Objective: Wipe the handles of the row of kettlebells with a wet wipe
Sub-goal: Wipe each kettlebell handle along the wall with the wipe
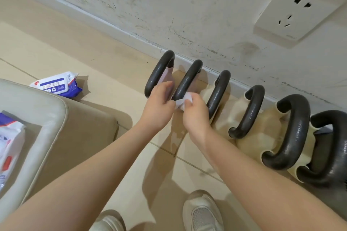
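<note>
Several kettlebells with black handles stand in a row along the wall's foot. My right hand point(195, 112) is closed on a crumpled white wet wipe point(183, 100), pressed against the near end of the second handle point(188, 78) from the left. My left hand point(159, 103) rests between the first handle point(159, 71) and the second one, its fingers curled against the first kettlebell's pale body. The third handle point(218, 92) lies just right of my right hand. Further right stand the fourth handle point(249, 112), a thicker one point(293, 133) and the last point(336, 148).
A blue and white pack of wet wipes point(58, 84) lies on the tiled floor at the left. A beige padded seat point(56, 122) fills the lower left, with another wipe pack point(9, 144) on it. A wall socket point(294, 13) is at upper right. My two shoes point(202, 212) are below.
</note>
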`<state>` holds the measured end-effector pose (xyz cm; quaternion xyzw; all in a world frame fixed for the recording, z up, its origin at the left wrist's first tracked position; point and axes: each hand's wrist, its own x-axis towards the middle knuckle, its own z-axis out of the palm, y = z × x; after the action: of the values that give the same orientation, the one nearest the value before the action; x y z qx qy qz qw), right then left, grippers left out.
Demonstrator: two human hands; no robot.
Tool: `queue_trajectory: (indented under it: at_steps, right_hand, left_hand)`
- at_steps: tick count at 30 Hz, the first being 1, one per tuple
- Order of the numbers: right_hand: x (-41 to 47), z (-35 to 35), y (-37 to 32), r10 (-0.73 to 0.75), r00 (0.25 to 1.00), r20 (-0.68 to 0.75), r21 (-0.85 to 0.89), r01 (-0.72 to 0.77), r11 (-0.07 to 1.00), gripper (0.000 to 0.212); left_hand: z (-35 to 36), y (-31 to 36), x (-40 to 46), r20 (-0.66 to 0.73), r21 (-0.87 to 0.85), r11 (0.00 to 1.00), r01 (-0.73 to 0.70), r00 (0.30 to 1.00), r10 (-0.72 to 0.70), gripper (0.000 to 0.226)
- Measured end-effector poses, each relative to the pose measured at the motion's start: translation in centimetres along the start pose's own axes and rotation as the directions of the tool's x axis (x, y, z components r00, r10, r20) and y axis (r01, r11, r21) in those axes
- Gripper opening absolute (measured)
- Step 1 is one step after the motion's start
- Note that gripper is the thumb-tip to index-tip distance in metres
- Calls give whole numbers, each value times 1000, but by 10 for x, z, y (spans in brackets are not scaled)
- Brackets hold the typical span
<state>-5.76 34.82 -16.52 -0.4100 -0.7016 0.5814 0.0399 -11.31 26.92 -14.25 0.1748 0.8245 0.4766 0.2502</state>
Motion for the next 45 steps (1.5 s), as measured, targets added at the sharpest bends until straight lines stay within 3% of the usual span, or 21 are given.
queue_trajectory:
  at_steps: [4, 7, 9, 11, 13, 15, 18, 21, 22, 24, 26, 28, 30, 32, 34, 37, 39, 42, 45]
  right_hand:
    - [-5, -46, -4, -285, 943, -171, -9, 287, 958, 26]
    - [3, -85, 0, -450, 828, -335, -235, 389, 891, 28]
    - [17, -102, 5, -467, 817, -339, -358, 347, 867, 31]
    - [27, -105, 11, -499, 858, -121, -530, 369, 764, 35]
    - [29, -100, 23, -543, 799, 260, -671, 553, 493, 46]
    - [28, -102, 24, -481, 743, 465, -675, 650, 350, 53]
    - [45, -118, 10, -398, 737, 547, -671, 670, 317, 50]
    - [69, -125, -8, -314, 838, 447, -725, 545, 422, 47]
    - [71, -122, -12, -292, 836, 464, -736, 548, 399, 49]
    - [67, -112, -14, -270, 731, 626, -686, 682, 255, 46]
    - [62, -112, -10, -272, 613, 742, -584, 790, 187, 39]
    - [73, -119, -9, -326, 628, 707, -565, 778, 273, 40]
    - [88, -124, -10, -348, 716, 605, -580, 696, 424, 43]
    - [99, -124, -17, -257, 796, 549, -584, 585, 563, 46]
    - [102, -120, -24, -185, 808, 559, -597, 548, 586, 46]
    - [94, -119, -27, -166, 725, 669, -575, 645, 504, 50]
    - [91, -122, -25, -151, 715, 682, -533, 628, 567, 60]
    - [94, -130, -19, -211, 801, 561, -386, 478, 789, 66]
    - [85, -128, -12, -366, 817, 445, -415, 551, 724, 53]
  left_hand:
    - [5, 9, -1, -102, 56, 996, -64, 992, 69, 31]
    - [23, 15, -1, 28, 75, 996, -40, 999, 38, 21]
    - [40, 17, 2, 158, 122, 992, -14, 987, -6, 27]
    - [55, 21, 4, 250, 160, 987, 3, 967, -43, 36]
    - [65, 23, 5, 260, 205, 978, -31, 965, -24, 35]
    - [67, 23, 8, 259, 220, 973, -63, 966, 4, 24]
    - [62, 21, 12, 309, 222, 974, -44, 951, -27, 25]
    - [58, 20, 15, 345, 218, 976, -7, 936, -70, 33]
    - [58, 19, 16, 349, 212, 977, -8, 935, -69, 34]
    - [58, 17, 17, 352, 215, 976, -17, 934, -61, 32]
    - [58, 15, 17, 349, 214, 977, -17, 935, -60, 27]
    - [57, 15, 18, 364, 199, 980, 2, 928, -76, 28]
    - [55, 16, 20, 389, 208, 978, 1, 918, -84, 31]
    - [53, 17, 23, 410, 203, 979, 7, 907, -92, 33]
    - [52, 17, 24, 422, 184, 983, 26, 901, -103, 32]
    - [53, 15, 23, 428, 161, 986, 42, 897, -108, 31]
    - [54, 14, 23, 422, 154, 987, 43, 900, -105, 30]
    - [52, 15, 24, 434, 141, 988, 56, 894, -113, 30]
    - [51, 16, 24, 444, 161, 986, 46, 889, -114, 31]
